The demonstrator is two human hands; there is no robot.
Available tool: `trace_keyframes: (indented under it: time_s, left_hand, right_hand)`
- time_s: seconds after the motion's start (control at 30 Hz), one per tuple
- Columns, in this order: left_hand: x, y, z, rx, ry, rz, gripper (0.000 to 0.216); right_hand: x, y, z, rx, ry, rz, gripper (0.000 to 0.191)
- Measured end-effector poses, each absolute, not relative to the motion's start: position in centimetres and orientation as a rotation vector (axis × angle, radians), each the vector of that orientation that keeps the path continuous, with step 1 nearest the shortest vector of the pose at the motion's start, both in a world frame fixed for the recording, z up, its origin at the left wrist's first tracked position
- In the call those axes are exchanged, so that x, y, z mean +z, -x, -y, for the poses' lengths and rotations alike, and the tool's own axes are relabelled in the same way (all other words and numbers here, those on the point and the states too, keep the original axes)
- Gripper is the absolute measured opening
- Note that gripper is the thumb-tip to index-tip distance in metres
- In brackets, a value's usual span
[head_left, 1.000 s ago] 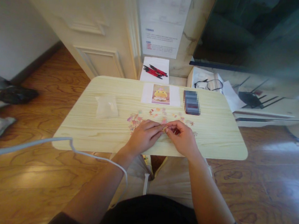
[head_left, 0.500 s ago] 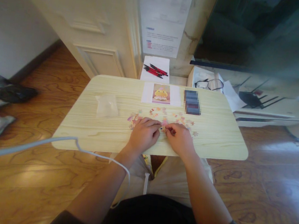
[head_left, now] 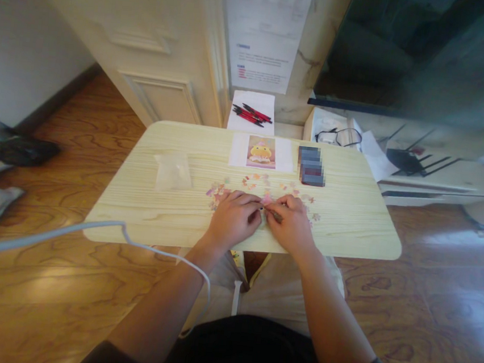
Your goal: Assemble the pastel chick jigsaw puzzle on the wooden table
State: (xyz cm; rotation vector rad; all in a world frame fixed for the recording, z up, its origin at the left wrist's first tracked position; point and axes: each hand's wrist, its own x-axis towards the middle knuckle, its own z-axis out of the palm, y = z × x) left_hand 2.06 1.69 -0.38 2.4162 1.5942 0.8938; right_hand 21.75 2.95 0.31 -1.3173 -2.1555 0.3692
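Observation:
Low over the small wooden table (head_left: 136, 211), my left hand (head_left: 236, 218) and my right hand (head_left: 289, 223) meet at the fingertips. Both are closed in a pinch around puzzle pieces, largely covered by the fingers. Beyond the knuckles, loose jigsaw puzzle pieces (head_left: 249, 180) lie in an arc, mostly pink and orange. More pieces show beside each hand, some partly under the left one. Past them, a printed picture (head_left: 262, 152) of a yellow cartoon figure lies on white paper.
A clear plastic bag (head_left: 174, 172) lies on the table's left and a phone (head_left: 311, 166) at its back right. Red pens (head_left: 252, 115) rest on paper behind the table. A pale cable (head_left: 92, 225) crosses the front left corner and my left forearm.
My right hand has shifted slightly left, bringing its fingertips against those of my left hand. My left hand has moved only a little. The surrounding pieces look the same.

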Motion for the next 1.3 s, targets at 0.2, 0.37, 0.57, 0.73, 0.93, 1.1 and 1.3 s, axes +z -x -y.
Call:
trace_keyframes:
  time_s: [0.2, 0.37, 0.57, 0.73, 0.93, 1.1, 1.3]
  left_hand:
    - [-0.4, -2.1, -1.7, 0.866, -2.411, -1.606, 0.024]
    - [-0.3, -2.0, -1.6, 0.842, -2.391, -1.622, 0.024]
    - [-0.2, -2.0, -1.6, 0.867, -2.388, -1.631, 0.027]
    - [-0.2, -2.1, -1.6, 0.867, -2.39, -1.649, 0.026]
    - [-0.3, -2.1, -1.7, 0.868, -2.39, -1.665, 0.023]
    - [0.0, -2.1, -1.6, 0.87, -2.377, -1.664, 0.027]
    - [0.5, -2.3, -1.4, 0.771, -2.453, -1.497, 0.032]
  right_hand:
    - [0.3, -21.8, -3.2, 0.379, 1.361, 2.145, 0.015]
    - [0.6, -21.9, -3.3, 0.367, 1.382, 2.197, 0.013]
    - [0.8, -22.8, -3.0, 0.275, 1.389, 2.126, 0.022]
    - [0.1, -24.2, -3.0, 0.219, 1.421, 2.133, 0.029]
    - [-0.1, -24.2, -2.9, 0.243, 1.332, 2.21, 0.028]
    - [-0.3, -24.4, -3.1, 0.22, 1.28, 2.066, 0.027]
    - [-0.3, -25.7, -4.1, 0.233, 1.274, 1.999, 0.029]
